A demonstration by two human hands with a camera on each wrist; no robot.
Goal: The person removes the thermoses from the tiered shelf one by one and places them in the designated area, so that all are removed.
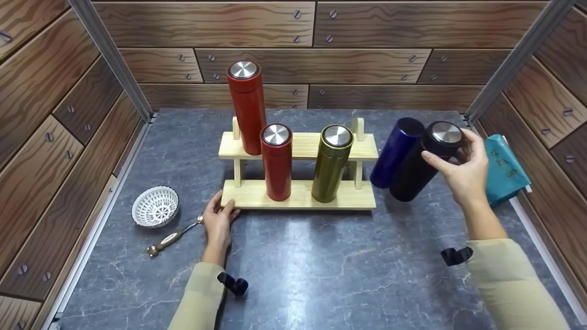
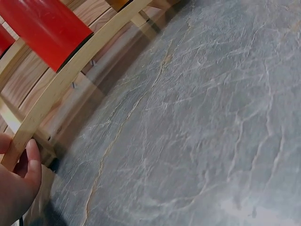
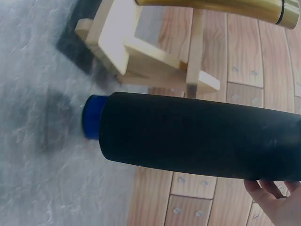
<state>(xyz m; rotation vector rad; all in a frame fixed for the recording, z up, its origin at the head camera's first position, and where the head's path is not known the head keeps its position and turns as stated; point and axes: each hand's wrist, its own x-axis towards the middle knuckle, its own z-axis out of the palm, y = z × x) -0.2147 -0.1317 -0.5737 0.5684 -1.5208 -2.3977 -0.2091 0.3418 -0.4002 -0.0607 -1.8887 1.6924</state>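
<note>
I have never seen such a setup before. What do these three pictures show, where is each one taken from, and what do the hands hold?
A person works with bare hands, wearing three cameras: one on the head, one on each wrist. The head view shows a grey table with a wooden rack carrying two red bottles and a gold bottle. The left hand rests on the rack's corner. The right hand grips a black bottle beside a blue bottle. A white basket and a spoon lie at left.

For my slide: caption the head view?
Right hand grips black flask beside blue flask; left hand steadies wooden rack.
</note>
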